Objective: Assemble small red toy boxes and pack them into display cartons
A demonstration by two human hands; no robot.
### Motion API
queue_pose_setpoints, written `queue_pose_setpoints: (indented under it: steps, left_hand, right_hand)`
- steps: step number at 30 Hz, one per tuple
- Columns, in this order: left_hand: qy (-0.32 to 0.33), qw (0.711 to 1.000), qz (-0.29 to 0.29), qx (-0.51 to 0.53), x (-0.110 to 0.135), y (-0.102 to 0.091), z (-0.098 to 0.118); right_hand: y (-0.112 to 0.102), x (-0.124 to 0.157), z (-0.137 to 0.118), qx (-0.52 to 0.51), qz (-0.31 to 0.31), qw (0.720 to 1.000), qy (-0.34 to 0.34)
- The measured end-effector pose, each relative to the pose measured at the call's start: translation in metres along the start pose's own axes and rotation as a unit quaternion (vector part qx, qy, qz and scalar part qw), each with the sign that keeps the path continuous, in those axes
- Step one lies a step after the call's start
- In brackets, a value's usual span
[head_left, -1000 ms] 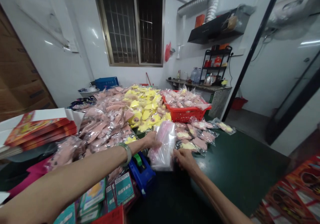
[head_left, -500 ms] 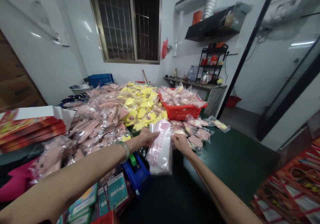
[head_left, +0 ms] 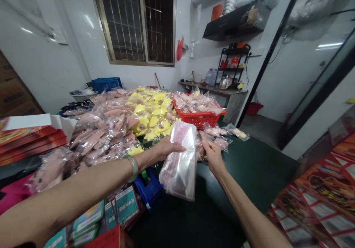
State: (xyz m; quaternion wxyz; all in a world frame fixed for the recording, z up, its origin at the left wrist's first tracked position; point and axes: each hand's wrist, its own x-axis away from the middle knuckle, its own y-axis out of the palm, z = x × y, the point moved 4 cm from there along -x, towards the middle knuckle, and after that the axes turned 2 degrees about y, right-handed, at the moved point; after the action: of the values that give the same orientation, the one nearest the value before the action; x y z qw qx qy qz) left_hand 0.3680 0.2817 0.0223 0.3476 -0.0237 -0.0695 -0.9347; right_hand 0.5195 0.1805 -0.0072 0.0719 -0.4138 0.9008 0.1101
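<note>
My left hand (head_left: 168, 149) grips a stack of clear plastic bags (head_left: 180, 176), its thumb lying across the top; the stack stands tilted above the dark green table. Just to the right, my right hand (head_left: 214, 155) is closed in a pinch beside the stack's edge. Whatever its fingertips hold, if anything, is too small to make out. Behind that hand lie several bagged pink pieces (head_left: 222, 143). Past my left hand spreads a heap of bagged pink pieces (head_left: 97, 129), with bagged yellow pieces (head_left: 154, 120) next to it.
A red basket (head_left: 198, 119) full of bagged pink pieces stands behind the bags. Below my left wrist are a blue tape dispenser (head_left: 148, 189) and green card packs (head_left: 126, 205). Red printed packaging (head_left: 30, 141) is stacked at left, more red packaging (head_left: 321, 196) at right.
My left hand has lifted the stack of bags and tilted it, with its thumb now across the front. My right hand has shifted slightly right, still pinched. The view has turned a little.
</note>
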Motion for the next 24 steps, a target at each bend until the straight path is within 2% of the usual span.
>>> queue_pose_setpoints:
  steps: [6, 12, 17, 24]
  left_hand:
    - [-0.040, 0.993, -0.106, 0.019, 0.006, 0.027, 0.018]
    - [-0.022, 0.990, -0.129, 0.047, 0.015, 0.045, 0.034]
    - [-0.013, 0.983, -0.148, 0.105, 0.026, 0.058, 0.023]
    - [-0.014, 0.971, -0.152, 0.185, 0.045, 0.067, 0.006]
  right_hand:
    - [-0.002, -0.009, -0.010, -0.085, 0.108, 0.991, 0.005]
    - [-0.008, -0.016, -0.038, -0.164, 0.158, 0.974, -0.005]
    - [-0.012, -0.016, -0.054, -0.222, 0.166, 0.961, 0.007]
    - [-0.017, -0.021, -0.048, -0.272, 0.149, 0.949, 0.047]
